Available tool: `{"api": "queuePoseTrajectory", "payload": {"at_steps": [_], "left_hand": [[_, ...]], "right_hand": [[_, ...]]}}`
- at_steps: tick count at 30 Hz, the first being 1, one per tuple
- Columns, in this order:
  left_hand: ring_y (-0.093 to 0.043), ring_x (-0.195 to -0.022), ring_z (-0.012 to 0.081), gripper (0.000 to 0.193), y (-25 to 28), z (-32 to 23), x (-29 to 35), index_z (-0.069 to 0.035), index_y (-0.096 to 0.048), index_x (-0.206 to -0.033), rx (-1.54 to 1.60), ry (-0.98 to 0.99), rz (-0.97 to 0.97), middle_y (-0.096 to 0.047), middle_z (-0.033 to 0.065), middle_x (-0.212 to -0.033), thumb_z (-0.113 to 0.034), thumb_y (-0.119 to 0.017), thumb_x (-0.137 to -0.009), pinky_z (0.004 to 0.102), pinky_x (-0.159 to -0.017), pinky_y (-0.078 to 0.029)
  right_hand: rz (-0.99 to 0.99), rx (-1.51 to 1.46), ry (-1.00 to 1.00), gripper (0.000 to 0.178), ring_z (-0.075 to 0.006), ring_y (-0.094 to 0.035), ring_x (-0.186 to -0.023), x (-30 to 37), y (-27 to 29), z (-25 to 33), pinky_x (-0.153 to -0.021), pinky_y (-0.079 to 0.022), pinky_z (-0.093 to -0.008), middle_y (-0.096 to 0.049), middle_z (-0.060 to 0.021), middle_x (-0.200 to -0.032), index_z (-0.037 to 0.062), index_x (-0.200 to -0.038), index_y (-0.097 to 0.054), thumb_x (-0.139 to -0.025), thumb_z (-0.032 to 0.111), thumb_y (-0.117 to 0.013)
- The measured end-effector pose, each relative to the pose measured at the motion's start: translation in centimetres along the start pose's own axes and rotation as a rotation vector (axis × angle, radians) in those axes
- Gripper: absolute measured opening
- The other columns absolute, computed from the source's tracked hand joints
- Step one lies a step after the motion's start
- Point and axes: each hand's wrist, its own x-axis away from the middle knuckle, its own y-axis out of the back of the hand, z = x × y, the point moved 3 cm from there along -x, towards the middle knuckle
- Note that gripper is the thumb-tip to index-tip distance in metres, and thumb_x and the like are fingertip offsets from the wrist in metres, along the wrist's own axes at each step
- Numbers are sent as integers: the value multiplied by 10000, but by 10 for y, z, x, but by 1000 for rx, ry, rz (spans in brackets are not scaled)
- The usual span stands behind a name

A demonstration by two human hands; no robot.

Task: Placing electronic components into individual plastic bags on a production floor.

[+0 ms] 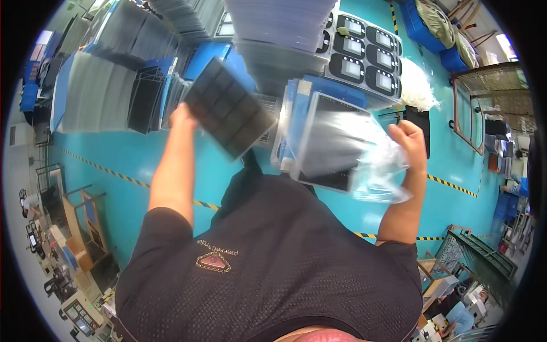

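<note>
My left hand (183,117) grips the left edge of a dark rectangular panel (231,108) marked with a grid of squares. The panel is tilted and slightly blurred. On the right, my right hand (410,142) is closed on a crumpled clear plastic bag (379,171), which trails down along the wrist. That bag lies partly across a black sheet with a pale border (327,142), on top of a stack in front of me. Blue boards (290,122) stand at the left side of this stack. The fingertips of both hands are partly hidden.
Tall stacks of clear sheets (279,62) stand ahead, with more sheets (91,97) at far left. Black-framed panels (347,67) lie in rows at the far right, beside a white fluffy heap (419,85). A wire-mesh cart (490,102) stands on the right.
</note>
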Motion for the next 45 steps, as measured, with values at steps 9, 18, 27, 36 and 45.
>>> {"api": "queuePoseTrajectory", "payload": {"at_steps": [9, 18, 27, 36, 45], "left_hand": [[-648, -937, 204, 335, 84, -72, 10, 6, -651, -1080, 52, -217, 71, -690, 90, -1040, -296, -515, -1032, 361, -879, -507], [-592, -874, 152, 332, 95, -123, -43, 9, -683, -982, -403, -523, 29, -682, 59, -911, -312, -599, -979, 356, -805, -482], [-266, -1478, 353, 757, 132, -284, -162, -18, -216, -1556, -685, -453, 94, -264, 238, -1592, -426, -515, -993, 444, -1186, -265], [-427, -1389, 315, 728, 25, -10, 14, 1, -401, -1480, -1052, -208, 685, -413, 204, -1527, -336, -693, -905, 425, -1127, -367], [-662, -982, 255, 560, -219, -17, 359, -4, -512, -1354, -520, -548, 1226, -700, 132, -1055, -391, -598, -957, 376, -867, -510]], "right_hand": [[-210, 1094, 210, 581, -363, -631, -964, -83, -138, -73, -837, -524, -421, -615, -181, -1028, 155, -1337, -595, -834, 398, -752], [-316, 1153, 496, 346, -308, -646, -926, -92, -146, -109, -798, -541, -394, -641, -135, -1030, 101, -1155, -712, -843, 246, -752], [-304, 1156, 414, 144, -343, -638, -893, -100, -153, -118, -749, -535, -414, -622, -132, -1030, 66, -959, -641, -908, 195, -681], [-340, 1189, 383, 106, -359, -628, -886, -109, -154, -115, -728, -535, -436, -581, -147, -1015, 70, -995, -592, -937, 158, -600], [-498, 1013, 674, 133, -370, -574, -971, -80, -136, -83, -868, -455, -468, -604, -168, -1015, 23, -867, -548, -765, 87, -605]]}}
